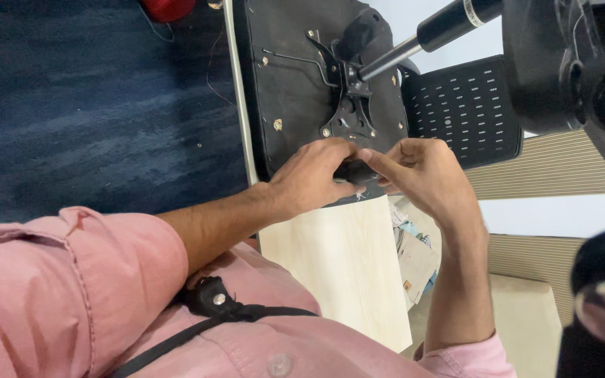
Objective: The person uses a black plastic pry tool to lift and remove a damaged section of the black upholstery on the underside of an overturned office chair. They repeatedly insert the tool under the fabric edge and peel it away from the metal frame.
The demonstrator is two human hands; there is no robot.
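Pink shirt sleeve point(57, 280) and a black strap with its buckle point(211, 299) fill the view closest to us, at seven o'clock. From there our two forearms reach up to the middle of the view, where both hands meet on a small black part point(356, 171) at the near edge of an upturned office chair seat point(295, 84). Our left hand point(309, 178) curls over the part from nine o'clock, fingers bent and closed down around it, knuckles up. Our right hand point(421, 171) comes in from three o'clock with thumb and forefinger pinched narrowly on the same part; the other fingers are folded loosely. What kind of part it is we cannot tell, as the hands hide most of it.

Just beyond the hands, at twelve o'clock, sits the black metal tilt mechanism point(350, 98) bolted to the seat's underside, with a thin wire lever running off to its left. A gas lift cylinder point(428, 35) rises from it toward one o'clock. A black perforated backrest point(463, 108) lies at two o'clock. The seat rests on a pale wooden table point(344, 266), with dark blue carpet point(92, 98) at ten o'clock.
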